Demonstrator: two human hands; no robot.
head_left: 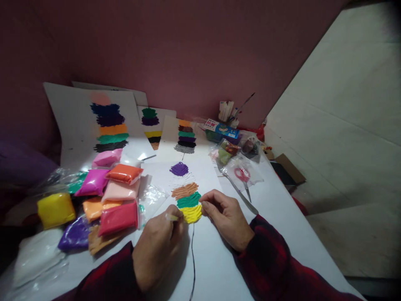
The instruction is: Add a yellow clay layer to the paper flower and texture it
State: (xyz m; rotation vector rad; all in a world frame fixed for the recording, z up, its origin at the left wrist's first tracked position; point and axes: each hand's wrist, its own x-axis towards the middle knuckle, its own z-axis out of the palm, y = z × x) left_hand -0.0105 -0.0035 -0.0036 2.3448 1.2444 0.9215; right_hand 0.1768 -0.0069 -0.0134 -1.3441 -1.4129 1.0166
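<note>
Clay feather (187,193) runs near-to-far between my hands; left hand (156,246) pinches small tool (171,217), right hand (227,217) fingertips press yellow band (191,213).

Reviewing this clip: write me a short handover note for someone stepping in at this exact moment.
Left hand: fingers pinch a small pale tool, its tip at the yellow clay band.
Right hand: empty, fingertips resting on the yellow band's right edge.
Sheet: clay bands stacked top to bottom: purple, white, brown, green, yellow, with a black line running down below.
Clay packets lie piled to the left; fork and scissors to the right.
Done: five bands laid. Left: yellow band in hand; cannot tell what follows.
</note>
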